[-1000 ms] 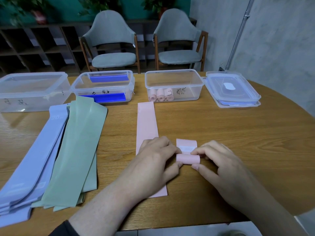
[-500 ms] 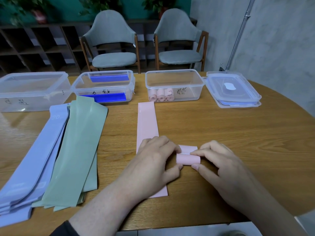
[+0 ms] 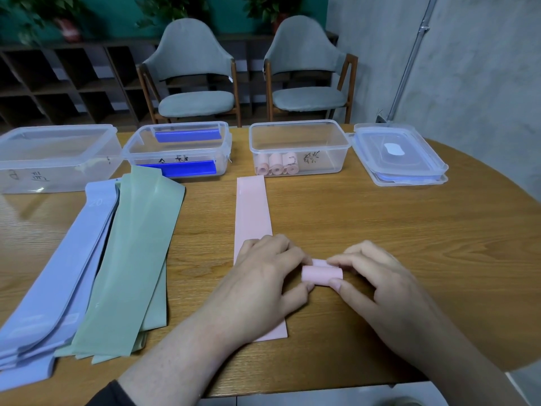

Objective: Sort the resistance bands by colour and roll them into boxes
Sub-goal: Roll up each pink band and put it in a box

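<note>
The tabletop [image 3: 380, 230] carries four clear boxes along its far edge; the pink box [image 3: 298, 148] already holds three finished pink rolls [image 3: 276, 167]. To the left lie flat stacks of lilac bands [image 3: 58, 273] and green bands [image 3: 131, 259], not yet rolled. One flat pink band [image 3: 252, 209] lies just beside the work, partly under the left hand [image 3: 263, 276].

Step in hand, as judged: finishing the pink roll [image 3: 322, 273], which lies on the tabletop between both hands. Left hand and right hand [image 3: 377, 282] each pinch one end of it, fingers curled over the top, thumbs at the near side.

- Keep both ends level — uneven pressure will likely cone the roll.
- Press the short remaining tail down before lifting.
- Hold the roll closed during transfer — it may spring open.
</note>
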`<state>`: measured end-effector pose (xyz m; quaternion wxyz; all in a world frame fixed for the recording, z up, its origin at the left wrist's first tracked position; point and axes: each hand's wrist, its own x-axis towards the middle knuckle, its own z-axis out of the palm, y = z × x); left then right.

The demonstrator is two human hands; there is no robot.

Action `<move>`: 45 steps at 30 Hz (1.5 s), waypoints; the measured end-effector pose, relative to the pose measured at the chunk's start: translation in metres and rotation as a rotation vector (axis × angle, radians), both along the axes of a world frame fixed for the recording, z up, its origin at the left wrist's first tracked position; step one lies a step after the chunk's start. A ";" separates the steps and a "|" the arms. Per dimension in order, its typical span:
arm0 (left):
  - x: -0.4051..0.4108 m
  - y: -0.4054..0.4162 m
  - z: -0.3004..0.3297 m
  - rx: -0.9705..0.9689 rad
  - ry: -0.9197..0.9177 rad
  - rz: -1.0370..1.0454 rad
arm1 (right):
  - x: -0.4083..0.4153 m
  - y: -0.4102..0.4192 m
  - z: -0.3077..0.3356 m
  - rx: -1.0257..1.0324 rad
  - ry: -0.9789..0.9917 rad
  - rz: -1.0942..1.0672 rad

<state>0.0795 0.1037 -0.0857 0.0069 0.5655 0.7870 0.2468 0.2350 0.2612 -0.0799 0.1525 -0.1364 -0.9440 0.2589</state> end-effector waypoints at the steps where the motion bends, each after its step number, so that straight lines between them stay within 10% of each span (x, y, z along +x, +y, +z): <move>1: 0.000 0.000 0.000 0.003 0.002 0.001 | 0.000 0.000 0.001 -0.009 0.004 -0.003; 33: -0.012 0.023 0.018 -0.147 0.108 0.005 | -0.024 -0.002 -0.001 0.058 0.053 -0.092; 39: -0.026 0.027 0.036 0.048 -0.433 0.018 | -0.029 0.004 0.020 -0.327 0.048 -0.180; 45: -0.044 0.038 0.070 0.071 -0.371 -0.075 | -0.045 0.017 0.062 -0.600 0.018 -0.099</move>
